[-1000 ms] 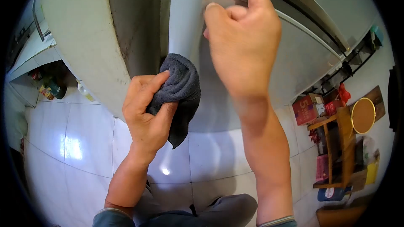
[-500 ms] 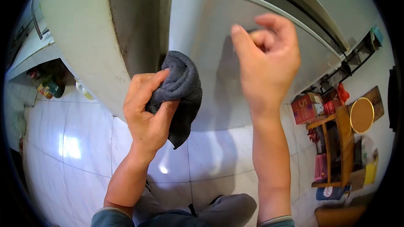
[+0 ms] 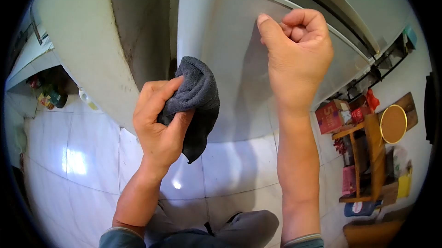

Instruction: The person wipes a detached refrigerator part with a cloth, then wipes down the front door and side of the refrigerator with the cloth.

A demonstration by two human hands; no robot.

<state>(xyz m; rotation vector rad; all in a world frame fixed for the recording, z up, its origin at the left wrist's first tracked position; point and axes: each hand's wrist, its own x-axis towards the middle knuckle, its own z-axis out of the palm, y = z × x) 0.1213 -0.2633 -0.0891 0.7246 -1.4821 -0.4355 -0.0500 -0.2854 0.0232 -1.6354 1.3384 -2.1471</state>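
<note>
My left hand [image 3: 159,128] is closed on a bunched dark grey cloth [image 3: 198,91], thumb and fingers pressed into its folds. The loose end of the cloth hangs below the thumb. Before me is the pale grey front of a fridge [image 3: 221,41], with a dark handle recess along its top edge. My right hand [image 3: 301,54] is raised in front of this panel, its fingers curled inward and the thumb stretched apart from them. Nothing shows within the curled fingers. Whether the hand touches the panel I cannot tell.
A pale wall edge [image 3: 87,41] stands close on the left, a narrow gap between it and the fridge. Further left, bottles [image 3: 57,98] sit under a counter. On the right are a wooden rack [image 3: 375,156] and a red box [image 3: 332,117]. White tiles [image 3: 96,156] cover the floor.
My right hand has moved slightly up and to the right, and its blur is gone. My left hand keeps its hold on the cloth. The whole view has shifted a little left.
</note>
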